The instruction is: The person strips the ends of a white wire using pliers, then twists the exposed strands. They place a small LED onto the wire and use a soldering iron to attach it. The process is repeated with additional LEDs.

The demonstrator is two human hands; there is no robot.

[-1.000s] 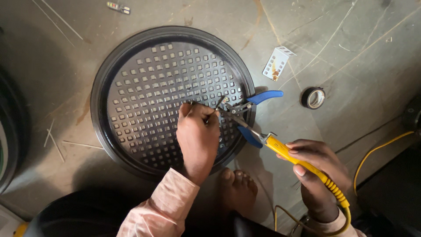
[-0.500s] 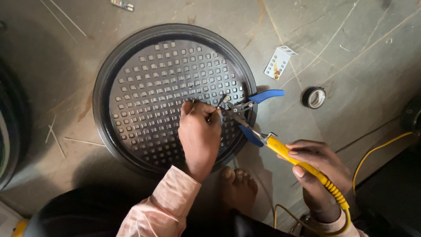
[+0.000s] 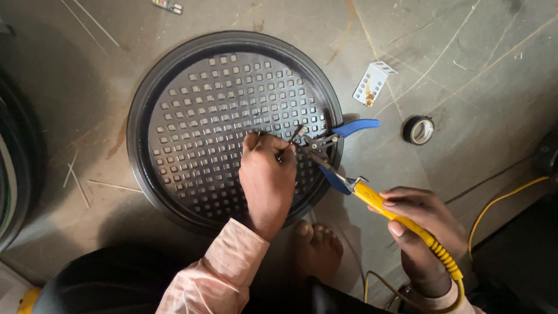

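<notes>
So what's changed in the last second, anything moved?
Hardly anything. The left hand still pinches a small part on the round black perforated metal grille, beside the blue-handled pliers. The right hand still holds the yellow-handled soldering iron aimed at it. The black tape roll hasn't moved.

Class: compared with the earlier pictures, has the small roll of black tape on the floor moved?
No. The small roll of black tape keeps its place beside the round black perforated grille.
</notes>
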